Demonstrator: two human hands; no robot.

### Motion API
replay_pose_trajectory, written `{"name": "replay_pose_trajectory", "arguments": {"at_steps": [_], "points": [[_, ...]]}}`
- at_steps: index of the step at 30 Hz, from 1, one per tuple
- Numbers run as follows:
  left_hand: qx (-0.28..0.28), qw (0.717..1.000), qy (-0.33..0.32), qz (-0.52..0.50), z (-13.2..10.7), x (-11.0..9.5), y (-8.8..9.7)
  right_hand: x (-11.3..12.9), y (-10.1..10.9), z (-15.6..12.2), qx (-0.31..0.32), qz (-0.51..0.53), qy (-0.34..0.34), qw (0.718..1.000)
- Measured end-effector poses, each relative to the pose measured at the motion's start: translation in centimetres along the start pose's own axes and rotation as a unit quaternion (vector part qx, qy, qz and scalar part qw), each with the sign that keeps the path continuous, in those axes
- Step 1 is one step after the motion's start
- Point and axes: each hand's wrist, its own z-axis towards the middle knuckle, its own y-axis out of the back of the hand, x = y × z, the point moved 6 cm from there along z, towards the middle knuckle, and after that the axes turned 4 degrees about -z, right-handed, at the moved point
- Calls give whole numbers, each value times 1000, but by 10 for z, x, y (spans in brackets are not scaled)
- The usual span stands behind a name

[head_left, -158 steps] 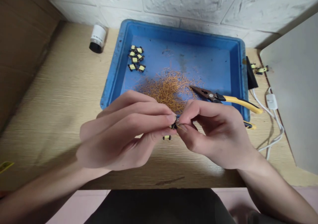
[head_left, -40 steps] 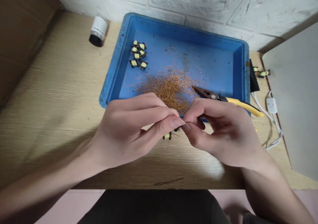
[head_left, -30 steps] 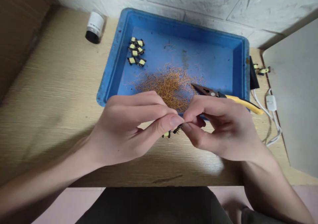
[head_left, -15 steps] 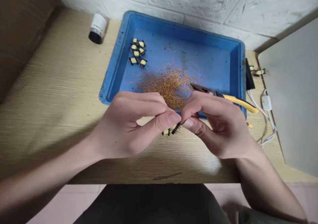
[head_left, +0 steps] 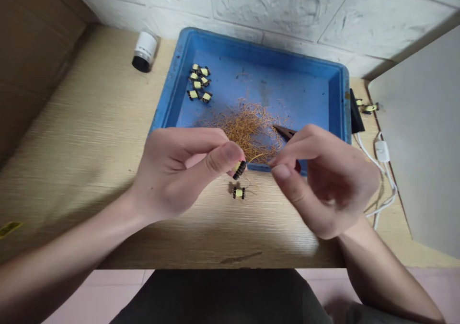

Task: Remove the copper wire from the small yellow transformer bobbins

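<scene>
Left hand (head_left: 179,170) grip pinches one coil (head_left: 239,169); right hand (head_left: 323,180) seemingly pinches one wire (head_left: 257,156); second coil (head_left: 239,192) below.

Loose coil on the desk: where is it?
Head view, centre: the loose coil lies on the desk before the blue tray, below the coil pinched by the left hand.

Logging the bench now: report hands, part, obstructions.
Left hand grip shut on bobbin. Right hand pinching copper wire running from it. Spare bobbin on table just below, apart.
</scene>
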Motion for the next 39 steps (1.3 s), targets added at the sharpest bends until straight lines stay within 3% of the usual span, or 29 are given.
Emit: {"name": "replay_pose_trajectory", "arguments": {"at_steps": [3,10,19,25,39], "points": [[3,1000,4,-8,0,-1,-2,4,-5,-2,29,-14,39,999],[8,1000,-4,-17,3,-5,-5,5,-9,-3,57,-41,59,996],[11,1000,-15,-5,7,-8,-5,2,-11,-3,106,-34,27,993],[9,1000,-25,-4,8,-9,-5,-5,-11,-4,147,18,-41,988],[-18,996,-44,70,6,-9,-2,-12,2,1,100,34,-55,993]]}}
